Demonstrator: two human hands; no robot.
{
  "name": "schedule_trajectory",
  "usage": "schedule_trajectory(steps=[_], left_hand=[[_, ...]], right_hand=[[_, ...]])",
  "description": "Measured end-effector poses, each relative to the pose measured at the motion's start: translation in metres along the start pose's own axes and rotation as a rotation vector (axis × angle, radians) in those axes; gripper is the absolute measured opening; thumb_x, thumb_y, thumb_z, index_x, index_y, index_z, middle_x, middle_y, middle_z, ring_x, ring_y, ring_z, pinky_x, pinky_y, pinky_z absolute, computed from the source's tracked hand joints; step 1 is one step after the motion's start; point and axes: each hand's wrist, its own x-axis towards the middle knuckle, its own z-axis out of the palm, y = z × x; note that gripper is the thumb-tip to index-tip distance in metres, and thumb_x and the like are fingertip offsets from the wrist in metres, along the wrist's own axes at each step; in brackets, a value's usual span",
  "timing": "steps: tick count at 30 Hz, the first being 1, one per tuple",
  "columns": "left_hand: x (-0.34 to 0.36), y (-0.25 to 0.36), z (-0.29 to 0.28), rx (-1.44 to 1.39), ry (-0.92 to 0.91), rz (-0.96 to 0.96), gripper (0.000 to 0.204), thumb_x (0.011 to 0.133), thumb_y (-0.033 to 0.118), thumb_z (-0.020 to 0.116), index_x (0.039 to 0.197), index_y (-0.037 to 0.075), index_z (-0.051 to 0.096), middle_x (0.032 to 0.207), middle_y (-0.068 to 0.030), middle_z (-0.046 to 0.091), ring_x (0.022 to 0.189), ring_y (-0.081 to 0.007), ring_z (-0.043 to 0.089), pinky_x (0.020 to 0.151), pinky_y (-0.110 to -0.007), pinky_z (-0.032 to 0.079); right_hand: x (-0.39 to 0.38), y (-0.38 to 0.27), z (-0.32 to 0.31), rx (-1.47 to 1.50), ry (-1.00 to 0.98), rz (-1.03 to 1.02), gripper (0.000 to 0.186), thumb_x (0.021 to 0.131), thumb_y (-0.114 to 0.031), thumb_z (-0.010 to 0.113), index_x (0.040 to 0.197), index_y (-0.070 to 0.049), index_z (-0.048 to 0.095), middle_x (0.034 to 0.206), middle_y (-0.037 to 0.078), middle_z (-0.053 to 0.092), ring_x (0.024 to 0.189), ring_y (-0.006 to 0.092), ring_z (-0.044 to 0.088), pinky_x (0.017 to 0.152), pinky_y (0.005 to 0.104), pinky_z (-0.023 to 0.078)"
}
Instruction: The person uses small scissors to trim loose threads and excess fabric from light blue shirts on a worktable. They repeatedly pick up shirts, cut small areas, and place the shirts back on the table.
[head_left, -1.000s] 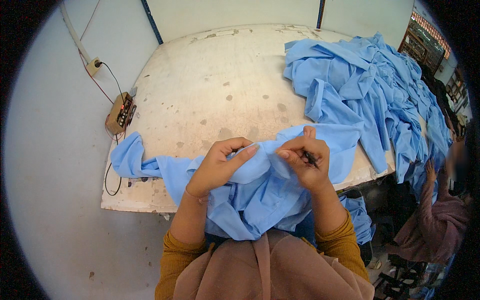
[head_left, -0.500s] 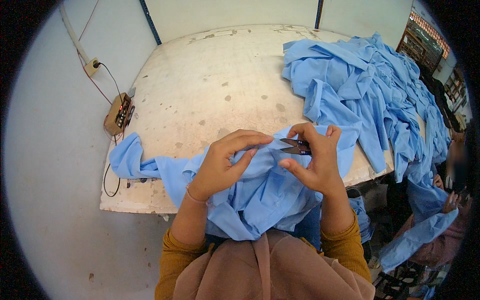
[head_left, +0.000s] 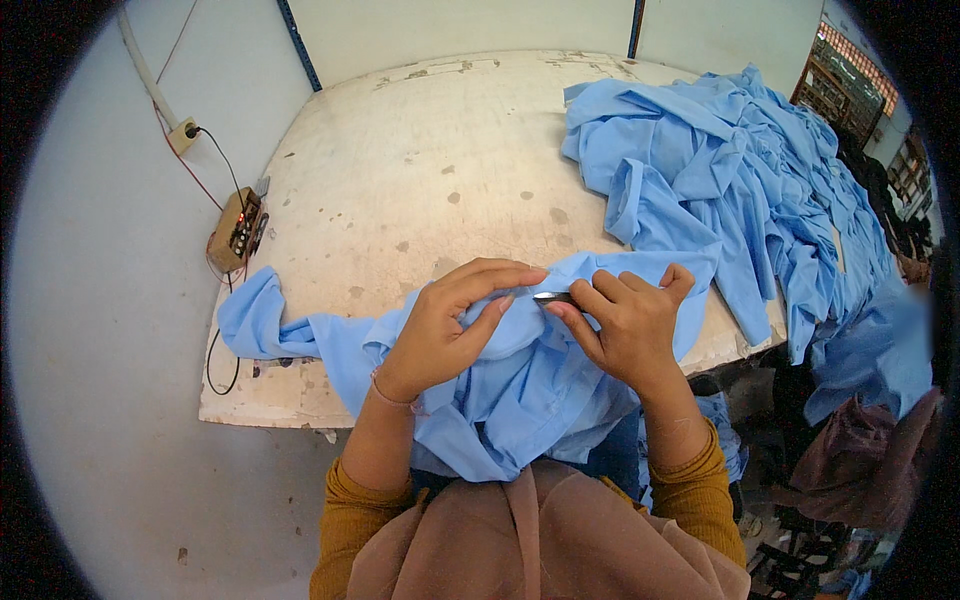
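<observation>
A light blue garment (head_left: 520, 390) lies bunched over the table's near edge and hangs down in front of me. My left hand (head_left: 460, 320) is closed on a fold of it, the thumb and the fingers a little apart with cloth between. Small black thread snips (head_left: 553, 297) are in my right hand (head_left: 630, 320), pinched between thumb and fingers with the blades together. Their tip points left, close to my left fingertips, just above the cloth. Any thread at the tip is too fine to make out. One sleeve of the garment stretches left along the table.
A worn white table (head_left: 370, 180) spreads ahead. At its right lies a large heap of blue garments (head_left: 700, 160). A brown box with wires (head_left: 237, 230) sits by the left wall, below a wall socket (head_left: 184, 134). At the far right another person holds blue cloth (head_left: 870, 350).
The snips' blades have gone from spread to together as my right fingers squeezed. My left hand has stayed put. At the far right, the other person's blue cloth has been lifted.
</observation>
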Motion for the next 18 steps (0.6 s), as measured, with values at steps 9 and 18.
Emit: schedule_trajectory(steps=[9, 18], left_hand=[[0.0003, -0.0015, 0.0010, 0.003, 0.017, 0.009, 0.032, 0.087, -0.003, 0.058, 0.116, 0.004, 0.069, 0.116, -0.0123, 0.068, 0.110, -0.0247, 0.063, 0.097, -0.034, 0.049], [0.0012, -0.0027, -0.0002, -0.020, 0.008, 0.016, 0.032, 0.088, -0.002, 0.060, 0.119, 0.002, 0.067, 0.119, -0.0133, 0.067, 0.113, -0.0246, 0.062, 0.099, -0.035, 0.047]], right_hand=[[0.0004, 0.0025, 0.0029, 0.026, 0.006, 0.006, 0.027, 0.087, -0.046, 0.066, 0.077, -0.021, 0.063, 0.068, -0.005, 0.057, 0.061, 0.0147, 0.055, 0.074, 0.0465, 0.026], [0.0029, 0.0055, 0.0034, 0.174, -0.074, 0.062, 0.027, 0.088, -0.045, 0.065, 0.081, -0.019, 0.065, 0.072, -0.004, 0.062, 0.065, 0.0174, 0.059, 0.077, 0.0486, 0.027]])
